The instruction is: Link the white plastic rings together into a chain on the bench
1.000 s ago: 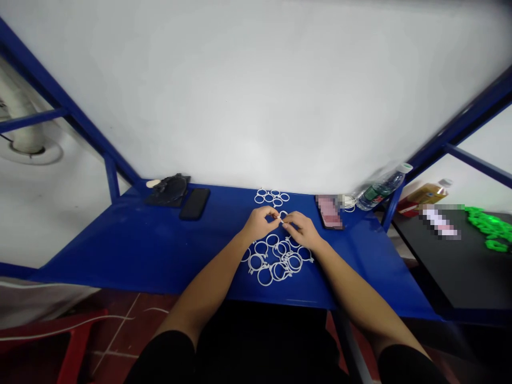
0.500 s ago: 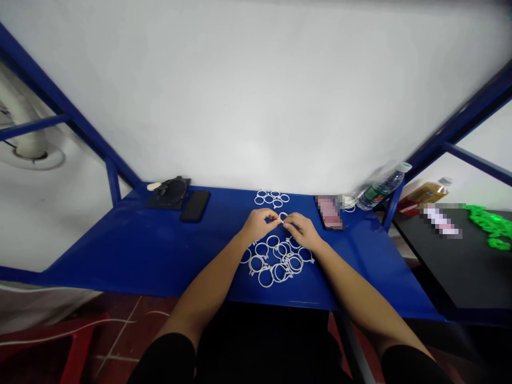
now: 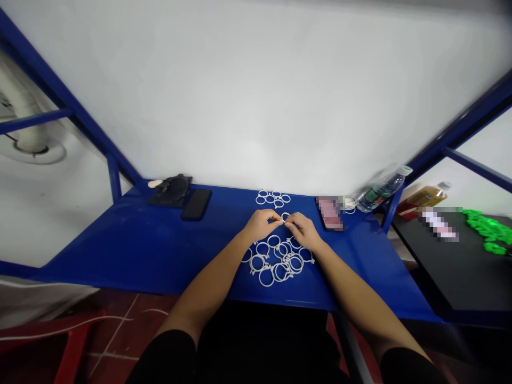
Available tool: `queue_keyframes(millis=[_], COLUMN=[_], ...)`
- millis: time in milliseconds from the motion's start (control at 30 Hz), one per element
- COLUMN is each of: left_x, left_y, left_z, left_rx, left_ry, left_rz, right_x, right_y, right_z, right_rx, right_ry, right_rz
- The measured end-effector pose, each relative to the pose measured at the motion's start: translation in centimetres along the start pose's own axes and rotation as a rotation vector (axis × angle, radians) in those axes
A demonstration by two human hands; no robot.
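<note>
Between my fingertips is a white plastic ring (image 3: pixel 285 215), held just above the blue table. My left hand (image 3: pixel 261 224) pinches it from the left, and my right hand (image 3: pixel 302 229) pinches it from the right. The fingers cover the lower part of this ring, so its clasp is hidden. Nearer to me, below my hands, lies a loose pile of white rings with small clip ends (image 3: pixel 280 261), several of them overlapping. Beyond my hands, close to the wall, sits a smaller group of white rings (image 3: pixel 270 199).
On the blue table (image 3: pixel 152 250), a black phone (image 3: pixel 196 204) and a dark flat object (image 3: pixel 171 191) lie left. A phone with a blurred screen (image 3: pixel 330 213), a white cable (image 3: pixel 349 205) and a water bottle (image 3: pixel 384 189) are right. Green pieces (image 3: pixel 488 229) lie on a black side table (image 3: pixel 468 272).
Both hands stay together on the ring, with only a slight shift of the fingers. The whole view has moved slightly; the ring groups look the same.
</note>
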State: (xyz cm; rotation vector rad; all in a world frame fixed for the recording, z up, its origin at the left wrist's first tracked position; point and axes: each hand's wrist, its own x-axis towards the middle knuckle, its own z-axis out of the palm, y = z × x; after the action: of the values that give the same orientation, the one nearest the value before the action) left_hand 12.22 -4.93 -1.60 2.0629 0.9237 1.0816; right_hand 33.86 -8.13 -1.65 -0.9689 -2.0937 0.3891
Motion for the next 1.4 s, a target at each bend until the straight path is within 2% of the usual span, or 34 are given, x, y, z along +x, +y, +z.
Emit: queue_keyframes(millis=[167,333,400,500,600,700,800,933,1000,1067,1167,1400], left_x=[0.2,0.5,0.5,0.5,0.6,0.7,0.7,0.5,0.4,0.3,0.2,-0.2], left_y=[-0.8,-2.4,-2.9,-3.1,-3.0,-3.1,-3.4,-3.7,-3.6,-3.3,-2.6,-1.4], left_z=[-0.7,-1.9,-2.3,-2.6,-2.6,-2.5,-2.3,-2.2,-2.3,-2.3,-2.3,-1.7], left_rx=[0.244,0.289,0.317,0.410,0.465,0.452,0.431,0.440,0.440,0.443,0.443,0.439], left_ry=[0.092,0.274,0.269,0.181,0.091,0.030,-0.044,-0.051,-0.038,-0.040,-0.067,-0.180], left_rz=[0.020,-0.205,-0.296,-0.409,-0.453,-0.411,-0.277,-0.149,-0.135,-0.131,-0.119,-0.053], right_x=[0.3,0.0,-0.1,-0.2,-0.2,-0.2,-0.2,0.0,0.1,0.2,0.4,0.3], right_y=[0.2,0.6,0.8,1.1,1.2,1.3,1.4,0.8,-0.1,-1.0,-2.0,-1.2], right_z=[0.0,-0.3,-0.3,-0.2,-0.2,-0.4,-0.4,-0.2,-0.1,0.1,0.2,-0.4], right_rx=[0.012,-0.034,-0.044,-0.064,-0.080,-0.092,-0.095,-0.076,-0.047,-0.037,-0.126,-0.389], right_ry=[0.100,0.120,0.109,0.087,0.066,0.056,0.036,0.001,-0.083,-0.230,-0.400,-0.424], right_rz=[0.023,0.036,0.036,0.029,0.022,0.030,0.039,0.041,0.012,-0.033,-0.046,0.074])
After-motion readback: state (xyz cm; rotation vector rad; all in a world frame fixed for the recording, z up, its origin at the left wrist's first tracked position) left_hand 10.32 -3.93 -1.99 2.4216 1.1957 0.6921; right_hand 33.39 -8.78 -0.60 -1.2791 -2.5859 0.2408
